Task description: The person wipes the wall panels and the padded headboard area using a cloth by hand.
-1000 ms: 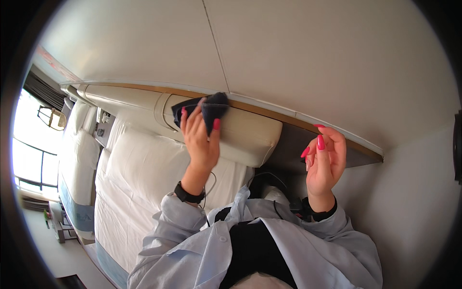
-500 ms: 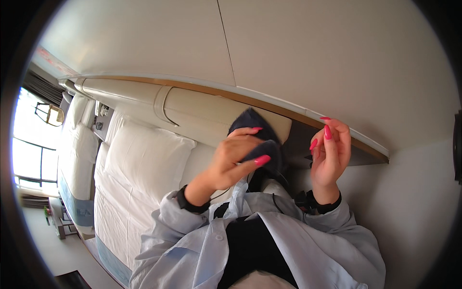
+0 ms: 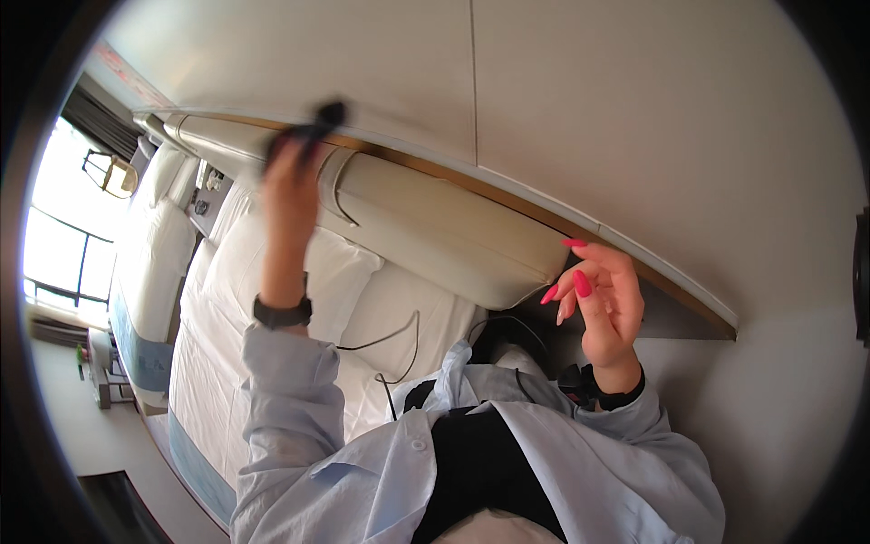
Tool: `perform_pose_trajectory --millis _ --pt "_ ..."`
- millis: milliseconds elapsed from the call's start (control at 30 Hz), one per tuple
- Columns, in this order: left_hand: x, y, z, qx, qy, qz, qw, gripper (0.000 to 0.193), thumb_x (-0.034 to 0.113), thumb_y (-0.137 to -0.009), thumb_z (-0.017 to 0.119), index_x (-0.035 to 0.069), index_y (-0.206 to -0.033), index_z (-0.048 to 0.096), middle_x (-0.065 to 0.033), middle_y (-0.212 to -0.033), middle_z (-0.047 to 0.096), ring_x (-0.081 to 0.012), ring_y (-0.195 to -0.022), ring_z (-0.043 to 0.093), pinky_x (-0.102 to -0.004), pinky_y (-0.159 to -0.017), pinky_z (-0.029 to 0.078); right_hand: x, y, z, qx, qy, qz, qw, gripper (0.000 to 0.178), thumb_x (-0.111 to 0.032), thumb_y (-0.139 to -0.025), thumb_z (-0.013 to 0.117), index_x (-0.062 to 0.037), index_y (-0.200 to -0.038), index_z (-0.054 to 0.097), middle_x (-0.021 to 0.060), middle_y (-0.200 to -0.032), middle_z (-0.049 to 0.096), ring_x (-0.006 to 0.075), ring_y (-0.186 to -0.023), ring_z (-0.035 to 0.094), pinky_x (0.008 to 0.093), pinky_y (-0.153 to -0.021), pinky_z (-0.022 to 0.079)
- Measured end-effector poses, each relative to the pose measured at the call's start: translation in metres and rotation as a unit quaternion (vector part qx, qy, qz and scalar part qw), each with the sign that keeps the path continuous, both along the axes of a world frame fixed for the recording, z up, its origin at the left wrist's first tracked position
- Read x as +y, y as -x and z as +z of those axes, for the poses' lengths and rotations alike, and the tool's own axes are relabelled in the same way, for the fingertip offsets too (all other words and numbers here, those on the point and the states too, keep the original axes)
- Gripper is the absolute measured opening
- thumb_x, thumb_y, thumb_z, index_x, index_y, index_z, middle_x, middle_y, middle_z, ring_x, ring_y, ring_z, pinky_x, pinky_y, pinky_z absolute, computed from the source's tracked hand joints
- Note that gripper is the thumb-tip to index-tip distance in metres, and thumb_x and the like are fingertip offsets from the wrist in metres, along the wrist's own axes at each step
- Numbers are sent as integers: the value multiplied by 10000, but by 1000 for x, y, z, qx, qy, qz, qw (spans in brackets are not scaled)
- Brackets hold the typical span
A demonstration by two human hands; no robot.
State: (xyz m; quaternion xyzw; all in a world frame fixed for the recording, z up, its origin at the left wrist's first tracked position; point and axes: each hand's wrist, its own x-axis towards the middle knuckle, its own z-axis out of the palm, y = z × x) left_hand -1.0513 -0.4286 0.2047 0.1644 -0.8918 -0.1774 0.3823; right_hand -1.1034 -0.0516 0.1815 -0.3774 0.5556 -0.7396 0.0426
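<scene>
My left hand [image 3: 292, 186] is raised over the far left part of the cream padded headboard [image 3: 435, 218], next to the wall. Closed around a dark cloth [image 3: 328, 118], it is smeared by motion, and so is the cloth. My right hand [image 3: 609, 304] hovers near the right end of the headboard, pink nails showing. Its fingers are loosely bent and apart, and nothing lies between them.
White pillows [image 3: 340, 272] and a bed with white sheets [image 3: 231, 363] lie at the left. A large pale wall panel [image 3: 634, 118] rises beyond the headboard. A thin black cord [image 3: 417, 335] hangs across the bedding. Another bed [image 3: 149, 290] stands near the window.
My left hand has swung up and to the left along the headboard with the dark cloth. The right hand has shifted slightly left, its fingers a little differently bent.
</scene>
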Motion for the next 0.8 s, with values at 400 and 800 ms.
perform_pose_trajectory --millis 400,800 --pt "7 -3 -60 140 -112 -145 973 281 146 -999 490 -20 -1144 664 -113 -1123 692 -242 -1125 614 -421 -1106 349 -18 -4 -4 2 -37 34 999 231 -50 -999 473 54 -1194 539 128 -796 651 124 -587 574 262 -546 515" --pt "45 -73 -78 288 -831 -129 459 392 293 -1022 476 34 -1307 551 -110 -1270 629 -268 -1155 605 -420 -1043 450 -30 8 -6 -19 -55 42 997 174 -54 -990 497 47 -1104 581 123 -772 665 115 -569 593 214 -486 446"
